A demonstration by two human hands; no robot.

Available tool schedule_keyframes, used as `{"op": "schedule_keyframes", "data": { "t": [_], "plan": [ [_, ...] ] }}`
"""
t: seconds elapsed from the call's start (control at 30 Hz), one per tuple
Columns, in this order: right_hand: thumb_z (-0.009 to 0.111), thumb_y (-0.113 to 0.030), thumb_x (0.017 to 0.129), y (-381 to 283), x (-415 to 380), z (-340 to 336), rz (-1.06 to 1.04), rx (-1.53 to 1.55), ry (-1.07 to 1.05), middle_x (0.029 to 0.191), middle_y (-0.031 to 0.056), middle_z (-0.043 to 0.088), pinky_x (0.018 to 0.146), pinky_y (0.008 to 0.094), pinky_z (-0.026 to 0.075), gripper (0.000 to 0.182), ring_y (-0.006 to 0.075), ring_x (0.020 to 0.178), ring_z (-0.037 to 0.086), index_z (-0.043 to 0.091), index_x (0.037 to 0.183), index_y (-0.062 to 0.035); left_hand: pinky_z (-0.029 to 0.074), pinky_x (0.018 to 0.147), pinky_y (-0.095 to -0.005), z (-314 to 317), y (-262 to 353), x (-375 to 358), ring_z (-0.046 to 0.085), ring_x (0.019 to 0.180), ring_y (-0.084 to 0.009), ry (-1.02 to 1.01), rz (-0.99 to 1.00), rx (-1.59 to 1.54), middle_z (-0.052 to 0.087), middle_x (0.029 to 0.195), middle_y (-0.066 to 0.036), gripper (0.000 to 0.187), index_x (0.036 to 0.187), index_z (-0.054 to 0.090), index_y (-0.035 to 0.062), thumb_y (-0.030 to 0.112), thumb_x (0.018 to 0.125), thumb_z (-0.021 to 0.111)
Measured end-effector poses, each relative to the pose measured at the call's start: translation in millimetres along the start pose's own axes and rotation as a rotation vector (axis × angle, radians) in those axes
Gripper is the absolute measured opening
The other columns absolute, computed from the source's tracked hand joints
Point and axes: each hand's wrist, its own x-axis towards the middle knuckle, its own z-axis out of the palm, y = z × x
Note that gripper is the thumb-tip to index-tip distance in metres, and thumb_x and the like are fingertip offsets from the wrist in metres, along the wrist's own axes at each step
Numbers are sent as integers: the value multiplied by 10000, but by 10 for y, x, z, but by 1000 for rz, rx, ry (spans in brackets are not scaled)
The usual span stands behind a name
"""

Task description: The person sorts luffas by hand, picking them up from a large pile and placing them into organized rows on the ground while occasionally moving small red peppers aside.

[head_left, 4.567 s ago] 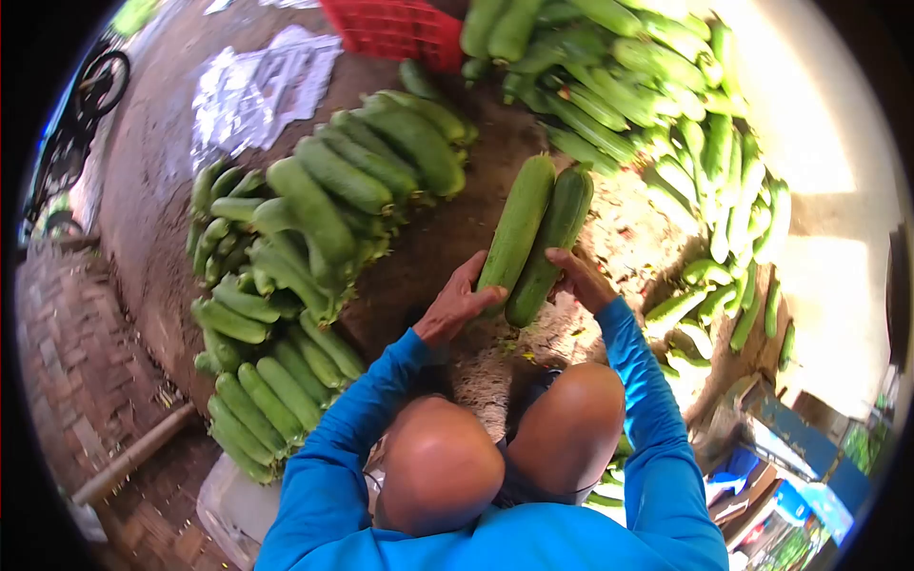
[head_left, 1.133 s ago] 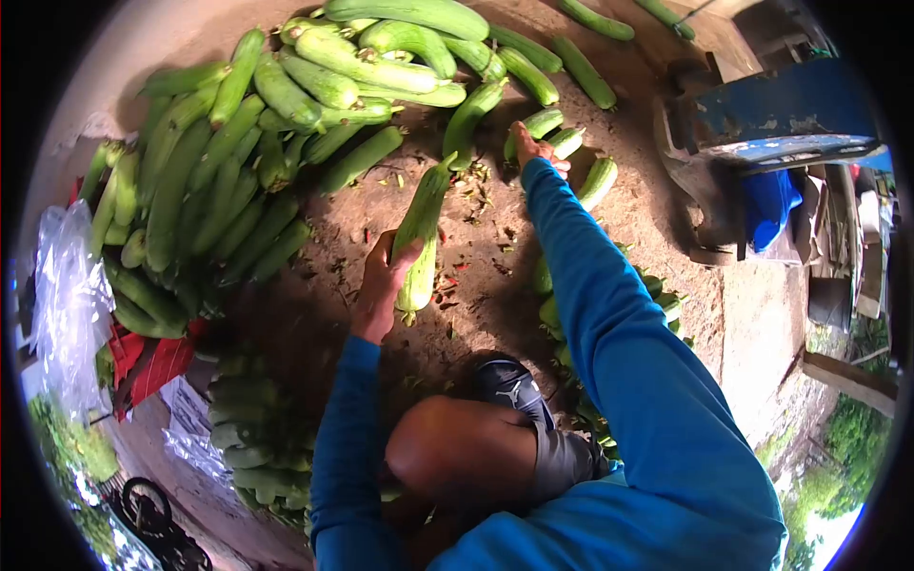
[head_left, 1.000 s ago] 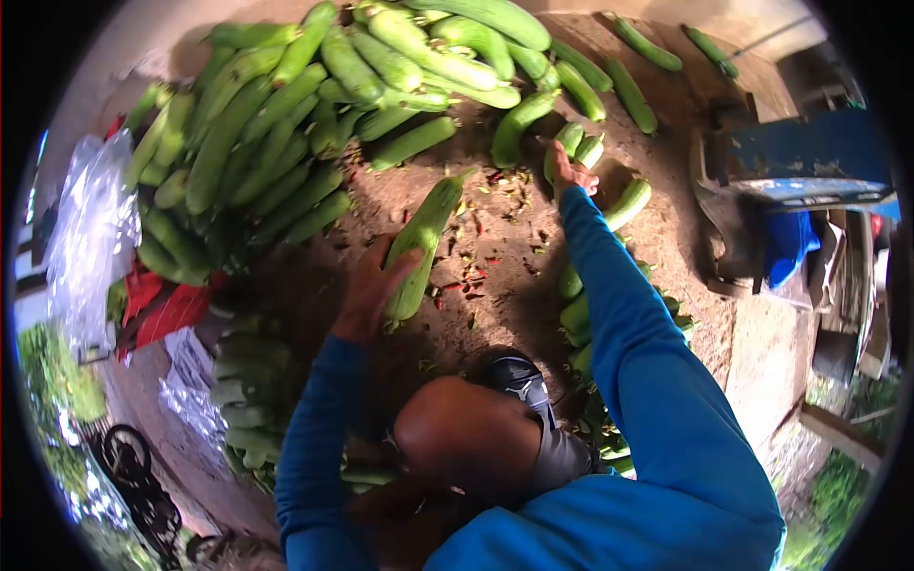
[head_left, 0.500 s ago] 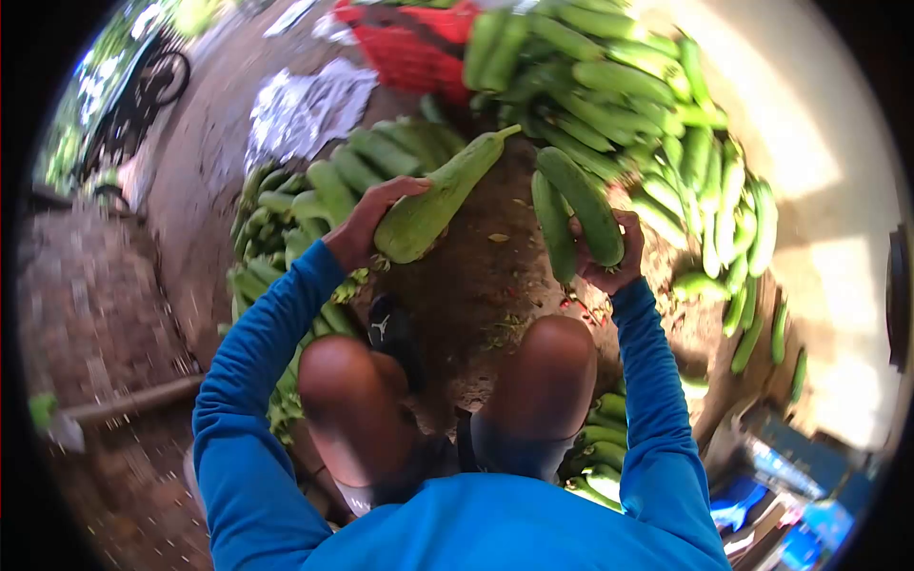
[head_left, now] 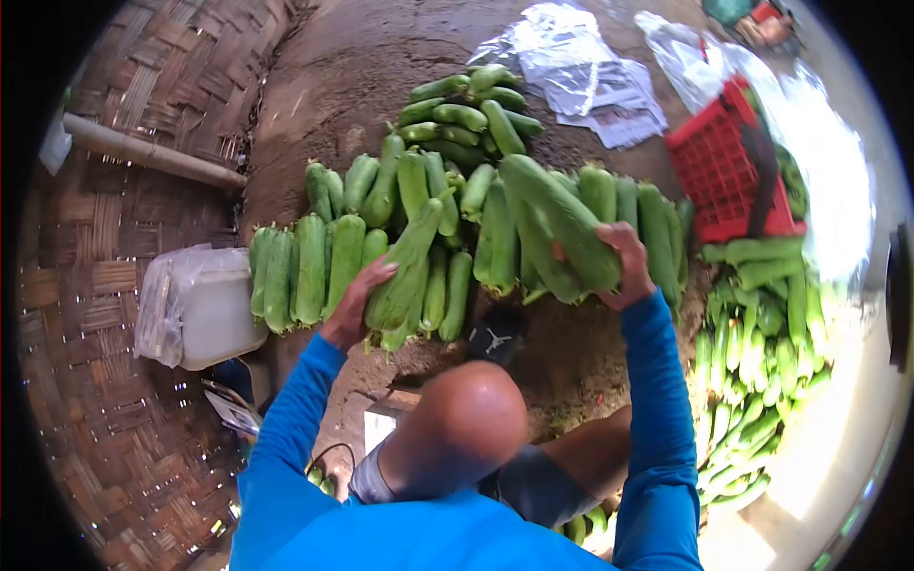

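Observation:
My left hand (head_left: 352,309) is closed around the wide end of a pale green gourd (head_left: 409,266), its narrow neck pointing away from me. The gourd overlaps a row of similar gourds (head_left: 310,271) lying side by side on the ground. On the other side, my right hand (head_left: 629,268) grips the near ends of two darker gourds: a long one (head_left: 562,214) on top and another (head_left: 545,262) partly hidden under it. Both lie over the right part of the row in this view. My fingers beneath these gourds are mostly hidden.
Behind the row is a smaller heap of gourds (head_left: 462,119). A red plastic crate (head_left: 709,181) stands at the right, with another heap (head_left: 762,371) nearer me. Crumpled plastic sheeting (head_left: 581,67) lies at the back. A whitish container (head_left: 224,314) stands left, before a woven wall (head_left: 124,314).
My view has swung left, from the right-hand heap to the row of gourds. Both hands have carried their gourds over to this row, still holding them.

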Motion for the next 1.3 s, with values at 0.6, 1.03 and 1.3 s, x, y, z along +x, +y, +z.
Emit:
{"op": "schedule_keyframes", "data": {
  "t": [0.6, 1.03, 1.3],
  "plan": [
    [592, -566, 740, -22, 1250, 2730, 662, 10, -230, 1176, 363, 436, 936, 521, 376, 721, 462, 1128, 424, 633, 1064, 78, 423, 881, -288, -1241, 243, -662, 539, 984, -155, 802, 340, 599, 589, 1083, -91, 493, 1164, 522, -23, 278, 814, 695],
    [560, -539, 826, 638, 366, 2640, 821, -13, -145, 1239, 305, 447, 1027, 464, 309, 613, 410, 1219, 372, 625, 1164, -31, 454, 837, -446, -853, 179, -349, 556, 991, -357, 1018, 402, 1327, 554, 1088, -203, 640, 1271, 444, 49, 381, 780, 687],
    [570, -473, 850, 597, 96, 2595, 708, 23, -144, 1197, 282, 474, 995, 431, 344, 549, 385, 1186, 392, 627, 1130, -4, 429, 838, -446, -676, 253, -413, 512, 1020, -335, 822, 105, 1565, 505, 1127, -203, 656, 1358, 399, 70, 432, 846, 590]
  ]
}}
